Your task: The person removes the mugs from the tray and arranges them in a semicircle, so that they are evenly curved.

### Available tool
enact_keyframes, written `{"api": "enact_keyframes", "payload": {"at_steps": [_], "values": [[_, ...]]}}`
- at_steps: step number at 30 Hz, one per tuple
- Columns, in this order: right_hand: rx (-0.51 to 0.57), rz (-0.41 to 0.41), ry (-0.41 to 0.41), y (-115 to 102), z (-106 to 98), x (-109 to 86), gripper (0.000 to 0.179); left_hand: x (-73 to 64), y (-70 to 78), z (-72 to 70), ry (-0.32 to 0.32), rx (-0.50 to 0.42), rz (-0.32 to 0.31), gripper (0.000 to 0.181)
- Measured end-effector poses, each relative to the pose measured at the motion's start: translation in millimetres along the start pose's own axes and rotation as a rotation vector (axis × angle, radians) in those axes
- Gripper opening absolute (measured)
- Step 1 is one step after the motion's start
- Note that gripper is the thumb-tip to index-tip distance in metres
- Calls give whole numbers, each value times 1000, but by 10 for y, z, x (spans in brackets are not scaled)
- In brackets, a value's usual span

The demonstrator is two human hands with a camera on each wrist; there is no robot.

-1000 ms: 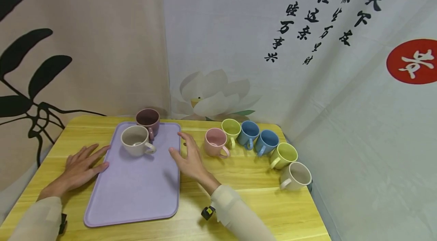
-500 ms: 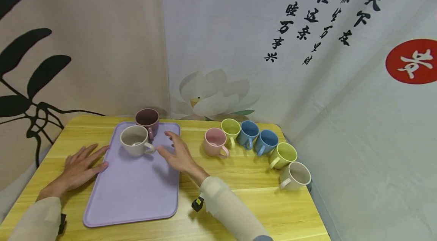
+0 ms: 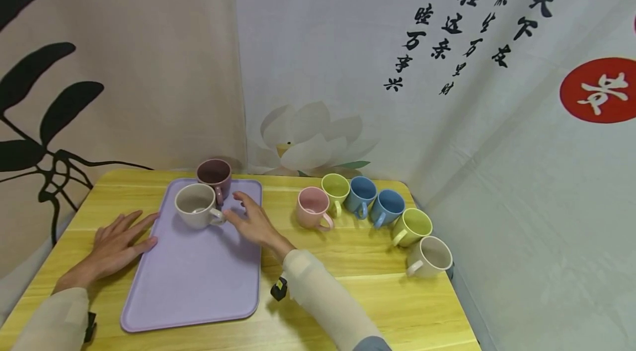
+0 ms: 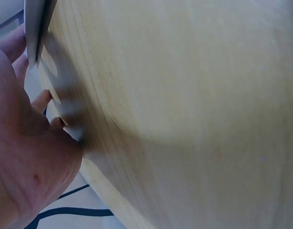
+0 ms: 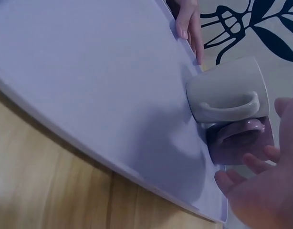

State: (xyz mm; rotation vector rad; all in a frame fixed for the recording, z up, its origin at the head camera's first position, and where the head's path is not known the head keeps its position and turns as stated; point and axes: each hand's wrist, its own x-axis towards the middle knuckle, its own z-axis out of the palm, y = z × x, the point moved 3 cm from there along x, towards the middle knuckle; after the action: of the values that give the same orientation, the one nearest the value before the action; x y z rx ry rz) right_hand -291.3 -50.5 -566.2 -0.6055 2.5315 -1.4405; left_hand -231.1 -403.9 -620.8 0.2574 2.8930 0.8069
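Note:
A white mug (image 3: 195, 208) and a dark mauve mug (image 3: 215, 175) stand upright, close together, at the far end of a lavender tray (image 3: 199, 285). My right hand (image 3: 253, 222) hovers over the tray just right of them, fingers spread and loosely bent, holding nothing. Its thumb is right by the white mug's handle (image 3: 218, 216), and the right wrist view shows the palm (image 5: 266, 195) near both handles. Spread flat on the wood, my left hand (image 3: 119, 243) has its index finger and thumb at the tray's left rim.
To the tray's right, a pink mug (image 3: 313, 207), two yellow-green mugs (image 3: 335, 191), two blue mugs (image 3: 361, 196) and another white mug (image 3: 429, 257) form a curve on the wooden table (image 3: 308, 312). A printed cloth backdrop (image 3: 318, 64) hangs close behind the table.
My right hand has moved left from the tray's right edge, in over the tray toward the white mug's handle. The left hand and the mugs have stayed put.

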Motion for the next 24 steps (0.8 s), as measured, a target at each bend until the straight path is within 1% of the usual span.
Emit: {"api": "enact_keyframes", "payload": {"at_steps": [4, 6, 12, 14, 24], "values": [[68, 40, -23, 9, 33, 43, 67, -5, 15, -6, 0, -4, 1, 78], [75, 53, -33, 10, 50, 62, 67, -6, 19, -11, -2, -6, -1, 78], [88, 56, -45, -22, 97, 114, 64, -2, 20, -22, -10, -8, -8, 78], [100, 73, -41, -36, 110, 123, 64, -1, 21, -24, -12, -5, -8, 78], [228, 95, -51, -85, 212, 167, 55, -4, -2, -8, -9, 3, -6, 79]]}}
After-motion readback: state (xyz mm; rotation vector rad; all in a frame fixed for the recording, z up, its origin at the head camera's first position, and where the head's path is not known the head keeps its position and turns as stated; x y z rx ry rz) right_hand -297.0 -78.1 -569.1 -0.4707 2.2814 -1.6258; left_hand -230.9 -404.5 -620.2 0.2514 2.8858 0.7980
